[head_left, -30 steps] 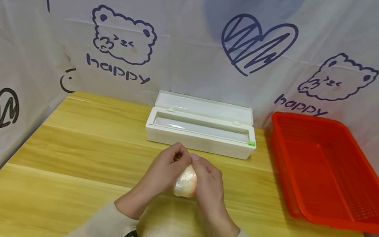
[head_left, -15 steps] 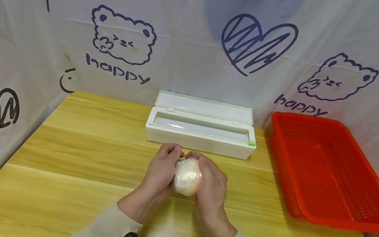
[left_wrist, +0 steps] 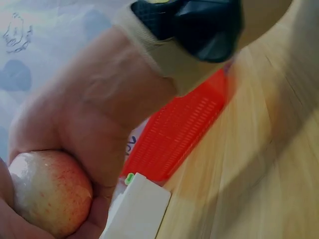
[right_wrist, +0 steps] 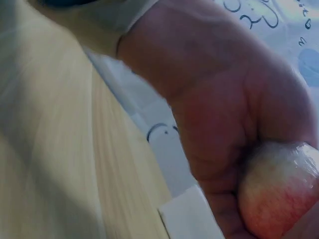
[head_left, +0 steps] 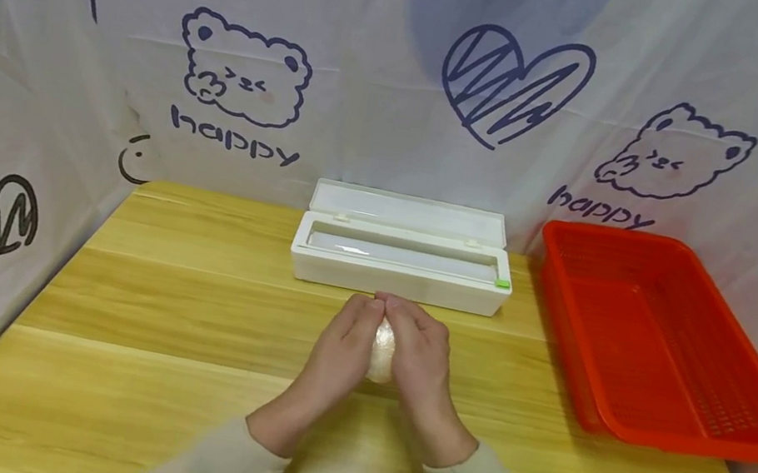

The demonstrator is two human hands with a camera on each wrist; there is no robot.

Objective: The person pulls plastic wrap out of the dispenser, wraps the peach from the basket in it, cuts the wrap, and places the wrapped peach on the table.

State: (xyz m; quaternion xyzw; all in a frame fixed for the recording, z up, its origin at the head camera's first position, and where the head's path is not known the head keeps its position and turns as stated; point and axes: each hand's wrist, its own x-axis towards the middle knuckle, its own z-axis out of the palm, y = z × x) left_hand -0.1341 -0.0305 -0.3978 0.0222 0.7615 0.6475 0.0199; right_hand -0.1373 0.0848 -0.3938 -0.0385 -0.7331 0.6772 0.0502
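Observation:
A round fruit (head_left: 382, 351), cream with a red speckled blush and wrapped in shiny clear film, is cupped between my two hands over the table. Its exact kind is hard to tell. My left hand (head_left: 346, 345) holds its left side, and my right hand (head_left: 420, 355) holds its right side, with the fingertips meeting at the far end. Only a narrow strip of the fruit shows in the head view. In the left wrist view the fruit (left_wrist: 52, 194) sits against a curved palm. The right wrist view shows more of its film-covered top (right_wrist: 286, 169).
A white cling film box (head_left: 398, 284) with its lid up and a roll inside stands at the back of the wooden table (head_left: 167, 317). To the right lies a red plastic basket (head_left: 595, 393). A white printed cloth (head_left: 372, 100) hangs behind.
Half a second ago the hands were further apart and more of the fruit showed. Now they have closed in around it, and the fingertips meet. The box and basket have stayed put.

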